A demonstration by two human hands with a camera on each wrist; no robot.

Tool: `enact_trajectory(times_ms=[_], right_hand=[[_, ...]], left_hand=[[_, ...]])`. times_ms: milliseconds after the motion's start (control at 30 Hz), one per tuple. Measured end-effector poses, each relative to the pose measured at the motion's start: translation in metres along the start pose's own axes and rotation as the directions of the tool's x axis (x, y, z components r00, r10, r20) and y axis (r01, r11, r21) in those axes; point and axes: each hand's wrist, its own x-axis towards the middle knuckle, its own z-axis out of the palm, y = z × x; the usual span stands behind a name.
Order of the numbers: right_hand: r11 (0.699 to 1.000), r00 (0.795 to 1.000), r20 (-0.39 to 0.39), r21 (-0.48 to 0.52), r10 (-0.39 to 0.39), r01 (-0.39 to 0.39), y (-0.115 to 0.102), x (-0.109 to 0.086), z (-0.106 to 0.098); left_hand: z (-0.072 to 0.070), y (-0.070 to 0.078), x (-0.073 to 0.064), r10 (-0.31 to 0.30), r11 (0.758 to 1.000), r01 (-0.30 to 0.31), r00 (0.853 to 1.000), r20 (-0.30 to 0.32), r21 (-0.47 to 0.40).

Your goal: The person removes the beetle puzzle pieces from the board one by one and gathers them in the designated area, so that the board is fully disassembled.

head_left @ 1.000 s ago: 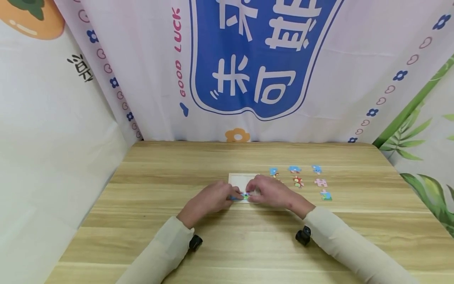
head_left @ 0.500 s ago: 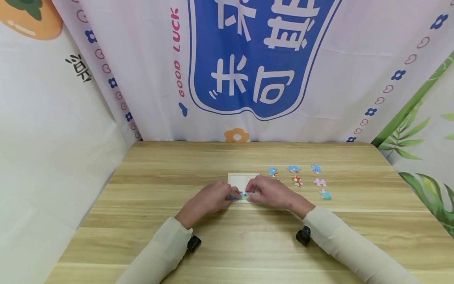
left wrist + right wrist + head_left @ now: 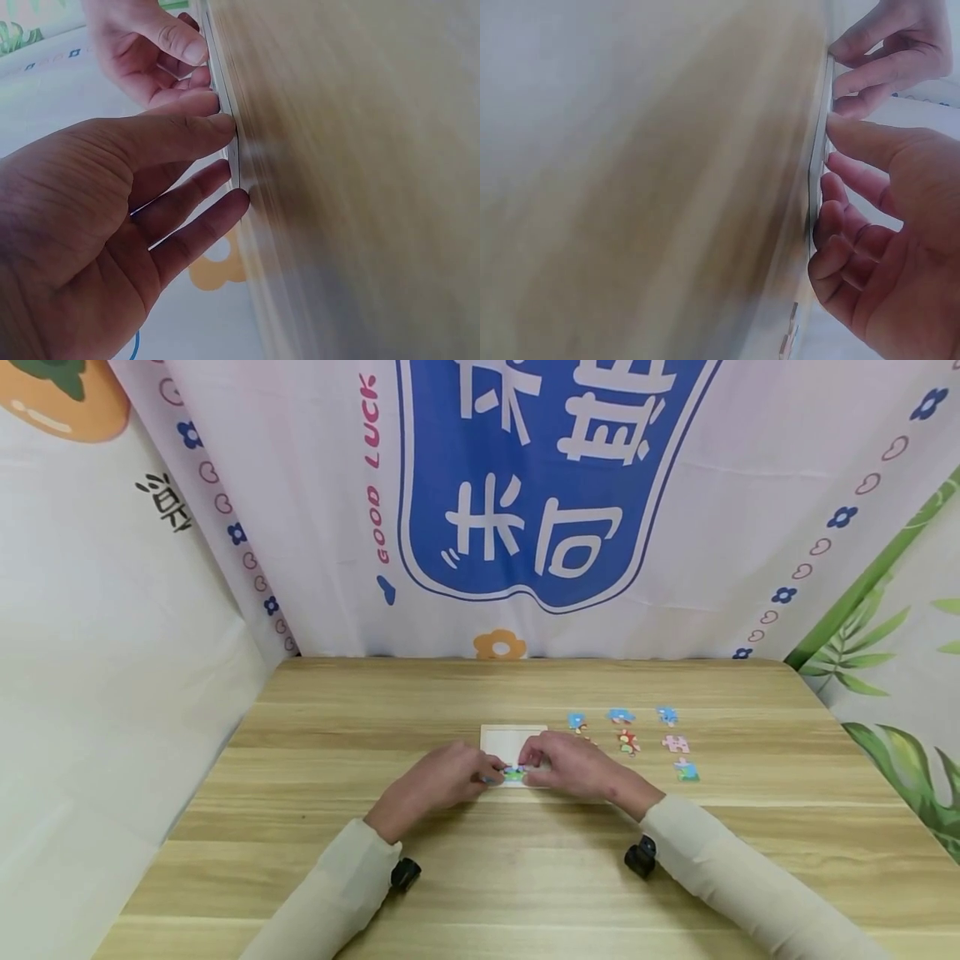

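Note:
A shallow, light wooden puzzle tray [image 3: 513, 727] lies on the table, its upper part bare. In its bottom row sits a green and blue jigsaw puzzle piece [image 3: 514, 774]. My right hand [image 3: 573, 764] holds the piece's right side between thumb and index finger, the other fingers curled. My left hand [image 3: 448, 772] touches the tray's lower left with its fingertips, covering that corner. In the left wrist view, the left hand [image 3: 112, 195] has its fingers fairly straight against the thin tray edge. The right wrist view shows the right hand's thumb [image 3: 870, 142] at that edge too.
Several loose puzzle pieces lie right of the tray, among them a blue one [image 3: 621, 716], a red one [image 3: 628, 742], a pink one [image 3: 676, 744] and a green-blue one [image 3: 686, 771]. The wooden table [image 3: 480, 877] meets a printed cloth [image 3: 322, 527] at the back.
My left thumb and index finger have drawn back a little to the left, uncovering more of the green piece. The right hand stays almost still on it.

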Motion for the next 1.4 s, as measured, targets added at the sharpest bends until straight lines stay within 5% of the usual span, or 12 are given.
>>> enact_trajectory(times_ms=[733,1400], right_hand=[[0.999,0.998,-0.056,0.041,0.009,-0.007,-0.008,0.003,0.000],[0.983,0.997,-0.080,0.184,0.008,0.007,-0.006,0.000,-0.014]], left_hand=[[0.002,-0.001,0.002,0.018,1.000,-0.018,1.000,-0.007,0.007],[0.001,-0.001,0.003,0.024,0.999,-0.025,1.000,-0.013,-0.027]])
